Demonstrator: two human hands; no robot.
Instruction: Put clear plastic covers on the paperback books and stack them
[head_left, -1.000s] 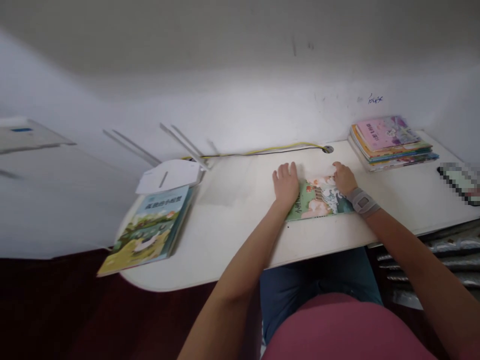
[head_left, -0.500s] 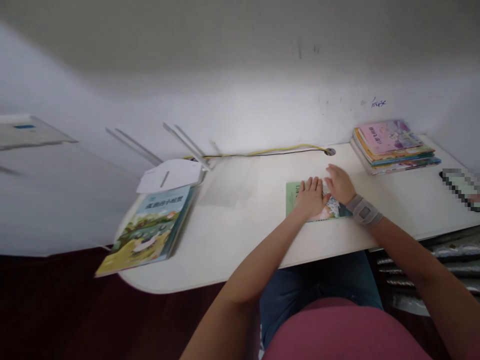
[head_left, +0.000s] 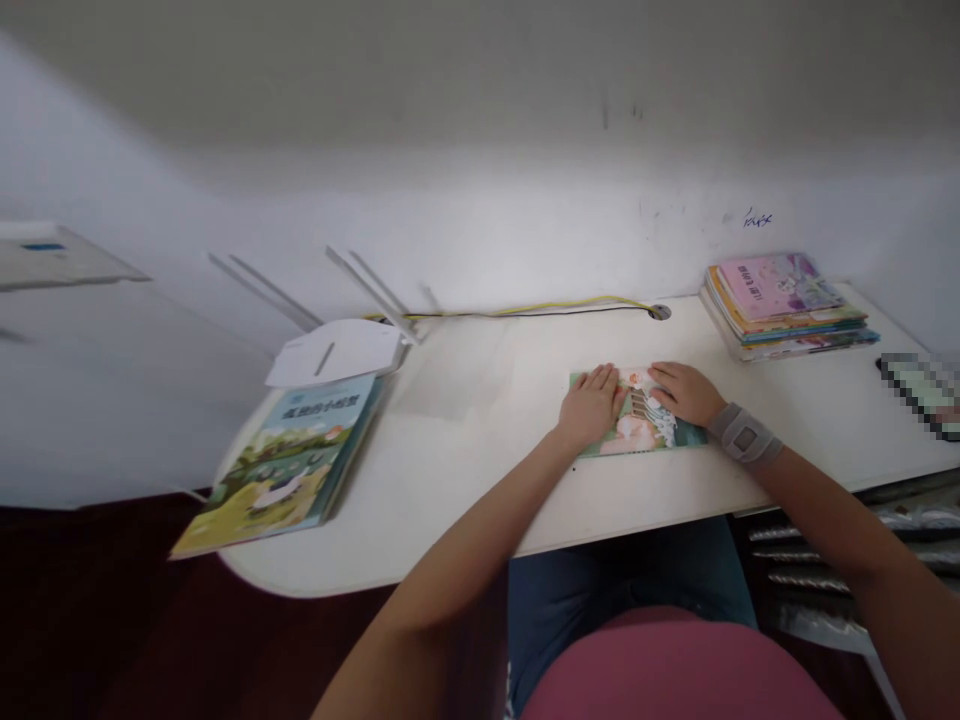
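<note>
A picture book (head_left: 636, 432) with a green, pink and white cover lies flat near the desk's front edge. My left hand (head_left: 592, 405) rests on its left part, fingers stretched out and palm down. On the book's right part lies my right hand (head_left: 688, 393), its fingers extended over the upper cover. A grey band (head_left: 744, 436) circles my right wrist. Both hands hide parts of the cover.
On the white desk (head_left: 465, 470), a white router (head_left: 337, 350) with raised antennas stands at the left, behind several picture books (head_left: 289, 455) overhanging the edge. A book stack (head_left: 784, 305) sits back right, a phone (head_left: 926, 390) farther right. A yellow cable (head_left: 555, 304) runs along the wall.
My left hand has slid left across the cover, showing more of its middle. The right hand has come down from a raised position onto the book. The view has shifted slightly.
</note>
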